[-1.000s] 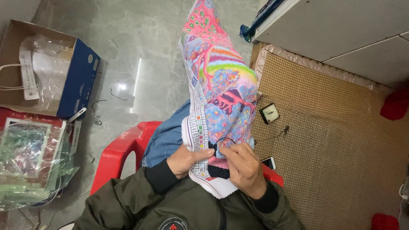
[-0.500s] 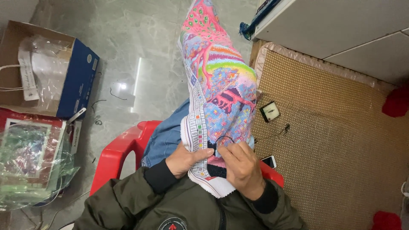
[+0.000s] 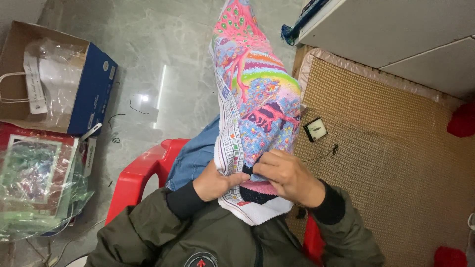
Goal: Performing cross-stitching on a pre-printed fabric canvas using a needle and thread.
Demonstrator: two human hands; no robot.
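Observation:
A long, brightly coloured cross-stitch cloth (image 3: pixel 257 94), pink, blue and green with a white gridded border, drapes over my lap and runs away from me. My left hand (image 3: pixel 217 182) grips its white edge near the bottom end. My right hand (image 3: pixel 289 177) pinches the stitched face of the cloth beside it, fingertips pressed together; whether a needle is in them is too small to tell. Both sleeves are olive green with black cuffs. My knee in blue jeans (image 3: pixel 195 155) shows under the cloth.
I sit on a red plastic chair (image 3: pixel 143 173). A blue cardboard box (image 3: pixel 94 94) with plastic and a paper bag stands at left, above a plastic-wrapped picture kit (image 3: pixel 34 183). A woven mat (image 3: pixel 386 163) with a small black-framed square object (image 3: pixel 315 129) lies at right.
My right hand's fingers have shifted slightly on the cloth; the dark thread loop seen earlier near them no longer shows. The cloth and left hand stay put.

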